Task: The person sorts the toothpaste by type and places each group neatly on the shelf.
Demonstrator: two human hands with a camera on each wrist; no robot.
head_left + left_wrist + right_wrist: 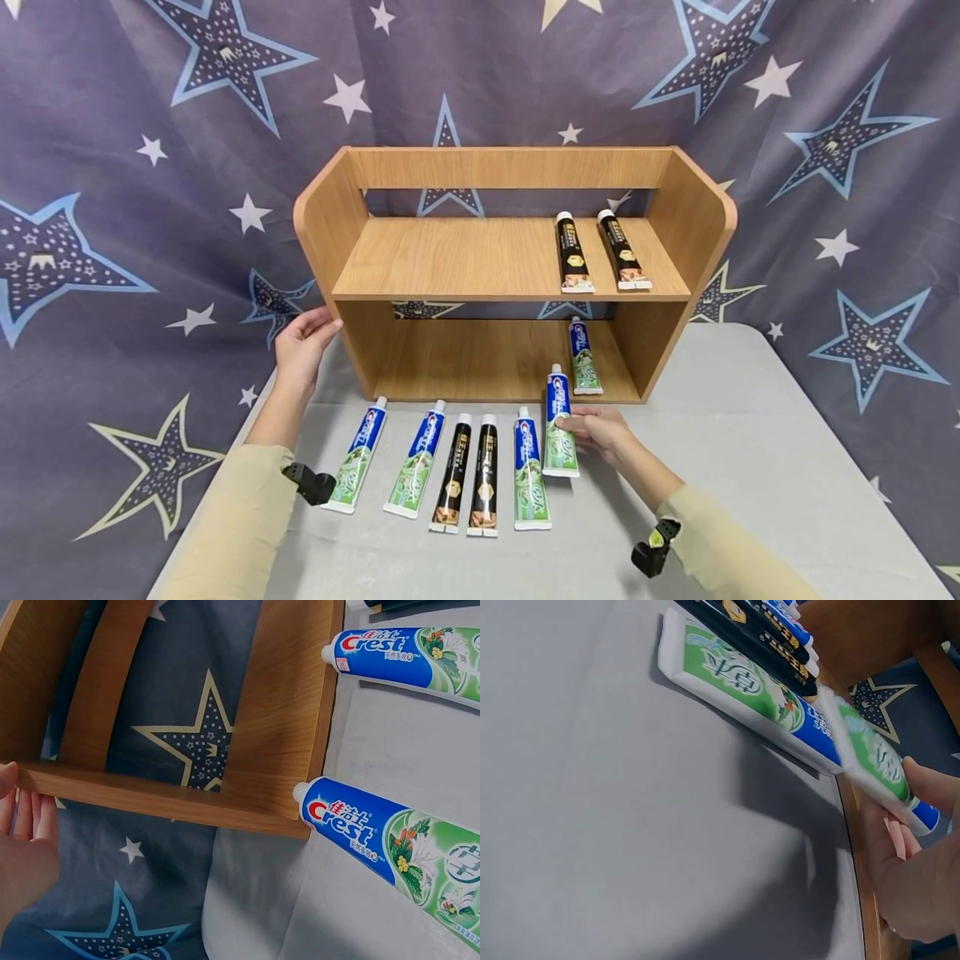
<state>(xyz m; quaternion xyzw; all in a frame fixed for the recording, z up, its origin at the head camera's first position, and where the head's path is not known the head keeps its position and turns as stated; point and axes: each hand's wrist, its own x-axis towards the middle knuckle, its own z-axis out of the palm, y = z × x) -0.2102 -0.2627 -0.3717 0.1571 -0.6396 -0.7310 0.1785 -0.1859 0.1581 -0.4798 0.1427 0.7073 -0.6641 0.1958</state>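
Pinching the flattened blue-and-green toothpaste tube with a white cap [558, 450] by its right side, the right hand [600, 429] appears in the head view, its thumb across the printed face, parted only by the tube's thickness. The tube lies just left of that hand, its long axis running front to back, with its cap end toward the lower board [465, 362] of the two-tier light-brown wooden shelf [450, 258]. It is nearly parallel to the matching shelved tube [586, 362], which lies ahead and slightly right. The right hand is clearly nearer to both; the left hand [302, 350] is well apart, at the shelf's opposite side. In the left wrist view, that hand's thumb and fingers grip the front edge of the left side panel [150, 797], with no tube between them. In the right wrist view, the held tube's flat end points away from the palm, near the cap end of a matching table tube [754, 694]; whether it touches the board cannot be told.
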